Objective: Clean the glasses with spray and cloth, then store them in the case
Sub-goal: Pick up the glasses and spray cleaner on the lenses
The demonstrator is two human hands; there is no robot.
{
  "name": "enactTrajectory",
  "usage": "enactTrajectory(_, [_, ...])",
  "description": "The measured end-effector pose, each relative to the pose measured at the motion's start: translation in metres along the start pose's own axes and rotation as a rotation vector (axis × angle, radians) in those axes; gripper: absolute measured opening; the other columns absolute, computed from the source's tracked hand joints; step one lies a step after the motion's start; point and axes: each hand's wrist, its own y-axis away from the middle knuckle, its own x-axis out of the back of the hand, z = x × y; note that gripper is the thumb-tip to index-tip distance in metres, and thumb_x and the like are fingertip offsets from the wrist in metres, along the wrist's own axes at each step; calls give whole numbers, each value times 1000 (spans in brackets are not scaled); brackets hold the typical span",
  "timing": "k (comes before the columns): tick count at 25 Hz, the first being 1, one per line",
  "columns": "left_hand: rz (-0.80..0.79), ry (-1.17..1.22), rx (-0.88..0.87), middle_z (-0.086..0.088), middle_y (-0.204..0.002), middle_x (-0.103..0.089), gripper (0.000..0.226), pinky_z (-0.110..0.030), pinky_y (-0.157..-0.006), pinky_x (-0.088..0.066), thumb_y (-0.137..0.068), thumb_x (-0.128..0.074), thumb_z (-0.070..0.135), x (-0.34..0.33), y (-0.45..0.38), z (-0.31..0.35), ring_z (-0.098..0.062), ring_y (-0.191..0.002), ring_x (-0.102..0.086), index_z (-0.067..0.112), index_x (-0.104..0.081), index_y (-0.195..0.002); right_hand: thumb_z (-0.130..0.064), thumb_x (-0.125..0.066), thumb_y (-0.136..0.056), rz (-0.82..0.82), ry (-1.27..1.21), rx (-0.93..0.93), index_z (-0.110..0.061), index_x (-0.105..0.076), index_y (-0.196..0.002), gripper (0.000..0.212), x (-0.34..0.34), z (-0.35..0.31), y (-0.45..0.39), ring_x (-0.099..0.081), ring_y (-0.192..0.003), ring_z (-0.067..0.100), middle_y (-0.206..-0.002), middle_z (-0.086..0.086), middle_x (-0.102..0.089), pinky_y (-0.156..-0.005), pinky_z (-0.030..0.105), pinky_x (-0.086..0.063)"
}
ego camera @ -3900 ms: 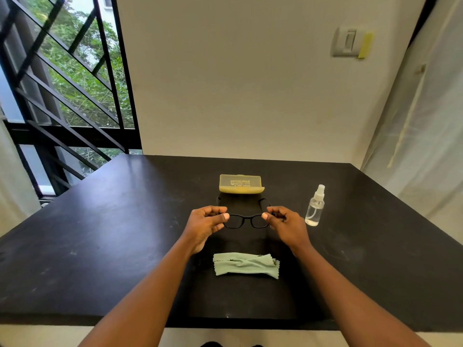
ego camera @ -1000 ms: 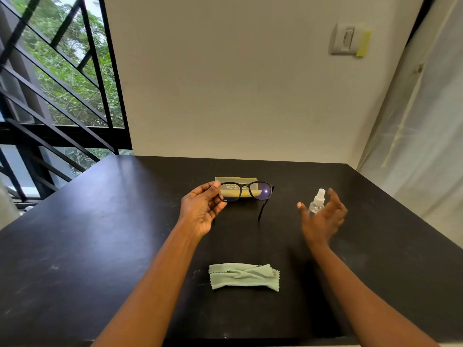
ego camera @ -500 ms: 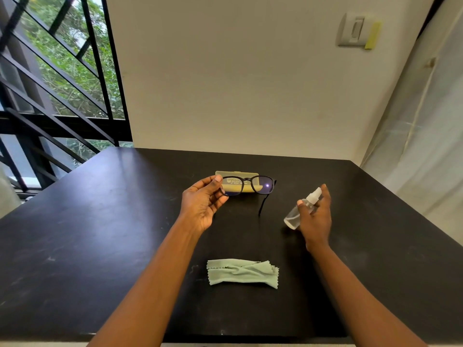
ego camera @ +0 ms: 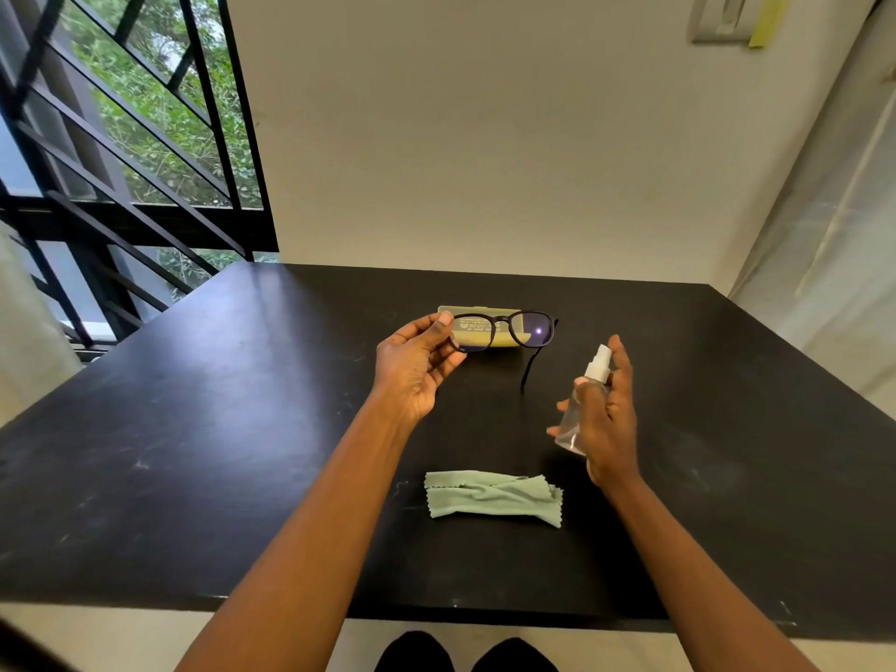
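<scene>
My left hand [ego camera: 418,368] pinches the left end of the black-framed glasses [ego camera: 504,330] and holds them up above the table, lenses facing me, one temple arm hanging down. My right hand [ego camera: 606,419] grips a small clear spray bottle [ego camera: 579,405] with a white nozzle, tilted with its nozzle up, to the right of and below the glasses; my index finger is raised beside the nozzle. The yellow glasses case [ego camera: 480,332] lies shut on the table behind the glasses, partly hidden by them. A pale green cloth [ego camera: 492,498] lies crumpled on the table between my forearms.
The black table [ego camera: 194,453] runs to a white wall at the back, with its front edge close to me. A barred window is at the left and a pale curtain at the right. My feet show below the table edge.
My right hand took the spray bottle off the table and lifted it, tilted, toward the glasses. My left hand keeps the glasses raised in front of the case.
</scene>
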Motion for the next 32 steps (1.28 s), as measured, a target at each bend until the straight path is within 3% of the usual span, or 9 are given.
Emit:
enactTrajectory(3, [-6,-1,-2,-2,-66,-73,10,-23,-51,-55,-76,-69,13,0,0,-1,-12,-63,-69,12,-67,-86,-10,-45,-94,-16,-44,51,-46,-34,-132,53,-5,-6,8,-57,-60,18,-98,2,-50,-43,29,-51])
enactTrajectory(6, [-29,0,-8,-2,-64,-73,12,-22,-51,-54,-76,-69,13,-1,-1,-1,-11,-60,-69,11,-67,-87,-8,-49,-92,-56,-57,112,-44,-37,-129,53,-11,-16,12,-58,-52,17,-92,1,-53,-41,28,-49])
enactTrajectory(10, [-44,-7,-17,-1,-61,-71,13,-22,-52,-55,-75,-69,14,-4,-1,-3,-10,-58,-68,11,-67,-87,-12,-64,-84,-76,103,178,-57,-36,-120,64,-23,-32,16,-59,-46,13,-79,3,-60,-42,26,-51])
enactTrajectory(14, [-39,-12,-17,0,-59,-69,8,-23,-51,-55,-76,-69,13,-7,-1,-5,-9,-55,-65,13,-68,-84,-9,-63,-83,-138,300,259,-61,-29,-117,71,-37,-37,18,-56,-47,10,-72,0,-58,-44,20,-51])
enactTrajectory(19, [-63,-16,-41,-1,-59,-70,8,-22,-50,-54,-77,-68,12,-7,0,-8,-9,-55,-65,11,-68,-85,-6,-59,-81,-178,440,359,-43,-31,-126,64,-55,-41,24,-49,-50,1,-71,-10,-50,-47,8,-39])
enactTrajectory(22, [-62,-30,-57,-1,-62,-72,8,-22,-50,-54,-78,-68,11,-6,1,-9,-10,-56,-66,11,-69,-86,-7,-56,-81,-189,495,384,-35,-32,-130,61,-64,-44,25,-49,-51,3,-77,-2,-56,-48,7,-34])
enactTrajectory(27, [-60,-43,-73,-1,-65,-73,7,-22,-50,-55,-77,-68,12,-5,2,-10,-11,-58,-67,12,-69,-84,-6,-54,-81,-216,534,371,-29,-33,-133,60,-72,-45,27,-49,-51,11,-70,4,-57,-48,22,-41])
enactTrajectory(32, [-64,-31,-73,0,-64,-73,7,-21,-49,-54,-78,-67,11,-4,3,-11,-11,-58,-68,11,-69,-84,-5,-53,-80,-207,544,376,-24,-36,-132,58,-75,-43,26,-43,-48,4,-63,-3,-50,-46,16,-34])
